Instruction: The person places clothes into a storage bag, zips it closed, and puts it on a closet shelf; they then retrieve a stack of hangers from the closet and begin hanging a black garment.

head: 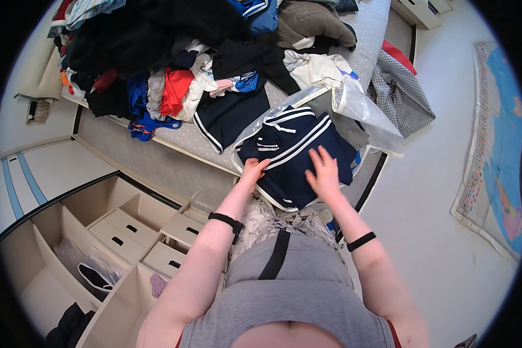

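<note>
A folded navy garment with white stripes [300, 143] lies before me, inside or on an opened clear plastic storage bag [365, 117] with white piping. My left hand [254, 170] is at the garment's near left edge, thumb and fingers close together; whether cloth is pinched between them I cannot tell. My right hand [324, 174] rests on or just above the garment's right part, fingers apart. Grey cloth [346, 126] shows in the bag behind the navy garment. To the left, another dark garment with a white-striped edge [235, 113] lies on the mattress [200, 141].
A large heap of mixed clothes [156, 39] covers the far left of the bed. Checked grey cloth [400, 93] hangs over its right side. An open cabinet with drawers and compartments [126, 243] stands at left. A map [500, 148] is at the far right.
</note>
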`<state>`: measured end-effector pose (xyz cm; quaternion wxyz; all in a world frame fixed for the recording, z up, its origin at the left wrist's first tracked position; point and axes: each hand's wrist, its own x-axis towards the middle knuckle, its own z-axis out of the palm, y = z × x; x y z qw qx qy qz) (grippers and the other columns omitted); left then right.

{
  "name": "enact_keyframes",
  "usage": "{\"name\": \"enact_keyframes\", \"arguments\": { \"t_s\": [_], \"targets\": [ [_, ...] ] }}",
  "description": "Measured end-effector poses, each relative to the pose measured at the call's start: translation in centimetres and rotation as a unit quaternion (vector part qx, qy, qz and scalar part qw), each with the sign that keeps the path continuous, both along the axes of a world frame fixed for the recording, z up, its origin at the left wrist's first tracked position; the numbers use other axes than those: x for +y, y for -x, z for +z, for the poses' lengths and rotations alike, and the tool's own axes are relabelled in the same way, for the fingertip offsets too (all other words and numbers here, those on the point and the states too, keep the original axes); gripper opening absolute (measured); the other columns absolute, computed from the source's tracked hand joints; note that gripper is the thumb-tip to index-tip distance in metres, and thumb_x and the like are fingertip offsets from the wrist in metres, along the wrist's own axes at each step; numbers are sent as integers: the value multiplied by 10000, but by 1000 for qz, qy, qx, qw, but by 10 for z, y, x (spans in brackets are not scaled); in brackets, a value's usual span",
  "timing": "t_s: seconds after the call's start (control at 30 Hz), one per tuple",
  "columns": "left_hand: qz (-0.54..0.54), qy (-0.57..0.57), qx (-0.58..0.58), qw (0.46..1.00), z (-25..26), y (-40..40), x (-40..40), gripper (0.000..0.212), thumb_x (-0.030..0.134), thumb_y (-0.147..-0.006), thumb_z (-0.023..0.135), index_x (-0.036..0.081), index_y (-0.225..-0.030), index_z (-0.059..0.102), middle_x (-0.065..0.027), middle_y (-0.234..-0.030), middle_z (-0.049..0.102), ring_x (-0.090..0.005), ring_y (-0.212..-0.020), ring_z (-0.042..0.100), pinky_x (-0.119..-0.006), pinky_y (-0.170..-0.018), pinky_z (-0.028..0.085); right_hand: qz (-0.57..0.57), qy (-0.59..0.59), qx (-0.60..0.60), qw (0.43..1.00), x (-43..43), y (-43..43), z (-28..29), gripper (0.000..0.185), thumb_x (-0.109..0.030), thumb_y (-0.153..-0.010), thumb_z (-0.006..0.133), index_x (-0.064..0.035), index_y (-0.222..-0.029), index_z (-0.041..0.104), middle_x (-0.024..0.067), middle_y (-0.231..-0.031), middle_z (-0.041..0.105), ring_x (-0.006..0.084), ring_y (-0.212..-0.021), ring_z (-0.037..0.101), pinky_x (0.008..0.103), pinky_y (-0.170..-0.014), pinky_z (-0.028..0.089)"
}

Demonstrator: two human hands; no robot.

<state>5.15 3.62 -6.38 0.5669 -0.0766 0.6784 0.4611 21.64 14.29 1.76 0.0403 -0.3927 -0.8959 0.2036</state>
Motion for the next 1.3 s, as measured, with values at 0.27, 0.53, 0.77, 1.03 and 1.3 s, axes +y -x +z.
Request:
{"name": "enact_keyframes", "arguments": {
  "t_s": [0.27,0.53,0.77,1.03,1.3],
  "targets": [
    [-70,-50,47,995,5,12,-23,248,137,-687,552,85,-920,484,0,-838,533,-105,-714,495,-235,-567,388,164,-8,-109,980,-24,23,-9,712,-293,-581,657,-257,-1203,312,112,-1309,124,344,-1200,97,649,-821,158],
    [-245,29,600,761,-7,35,-10,433,-12,-588,497,84,-1008,454,-93,-1073,425,-275,-969,410,-361,-803,355,220,-38,-180,958,-24,50,-30,736,-299,-587,655,-270,-1218,276,87,-1315,107,358,-1199,76,659,-810,171],
    [-339,41,673,656,-21,50,33,419,94,-648,507,126,-1061,451,-53,-1100,444,-210,-987,433,-345,-805,349,264,-46,-200,942,2,47,-18,814,-379,-543,669,-268,-1231,250,75,-1316,108,346,-1205,60,668,-808,157],
    [-276,-29,512,813,4,17,41,250,250,-756,454,95,-916,568,-72,-957,552,-254,-822,537,-349,-700,431,278,-4,-179,944,10,26,-32,797,-448,-517,657,-304,-1209,288,30,-1326,108,299,-1222,14,654,-845,30],
    [-35,12,508,861,-21,23,-6,392,166,-710,549,-26,-1034,442,-194,-1115,411,-317,-1006,411,-344,-853,331,266,-5,-213,940,4,39,-41,816,-480,-517,645,-322,-1217,257,13,-1329,88,265,-1226,24,640,-865,44]
  ]
}}
